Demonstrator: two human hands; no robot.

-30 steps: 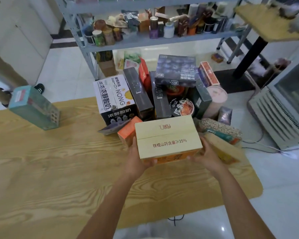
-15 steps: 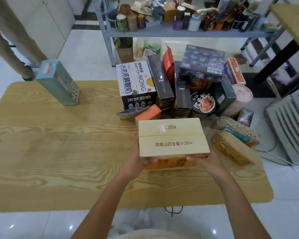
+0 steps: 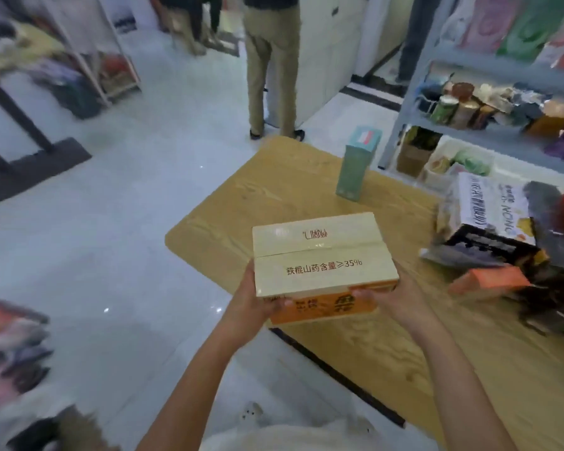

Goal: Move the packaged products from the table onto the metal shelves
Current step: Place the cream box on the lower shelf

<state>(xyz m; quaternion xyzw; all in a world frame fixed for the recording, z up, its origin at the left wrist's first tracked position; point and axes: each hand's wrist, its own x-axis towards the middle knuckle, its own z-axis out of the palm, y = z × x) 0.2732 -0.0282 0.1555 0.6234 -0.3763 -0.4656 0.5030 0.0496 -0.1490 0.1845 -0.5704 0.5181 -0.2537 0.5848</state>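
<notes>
Gripping the cream box [image 3: 323, 255] at both short ends with left hand [image 3: 254, 297] and right hand [image 3: 394, 297], fingers curled round it. Held above the table [image 3: 290, 190] edge, long axis crosswise; metal shelves [image 3: 399, 122] off right, nearer right hand.

Pale cream box [image 3: 323, 255] with brown lettering, orange front; yellow wood-grain table [image 3: 274, 190]; teal carton [image 3: 355, 167]; white-and-black carton [image 3: 489, 213]; orange packet [image 3: 489, 281]; grey shelves [image 3: 463, 128]; glossy white floor [image 3: 127, 222].

Hidden beneath pale box [image 3: 323, 255]: fingers of left hand [image 3: 254, 301] and right hand [image 3: 394, 297]. Blurred, cropped at right edge: metal shelves [image 3: 404, 102], product pile [image 3: 502, 222].
</notes>
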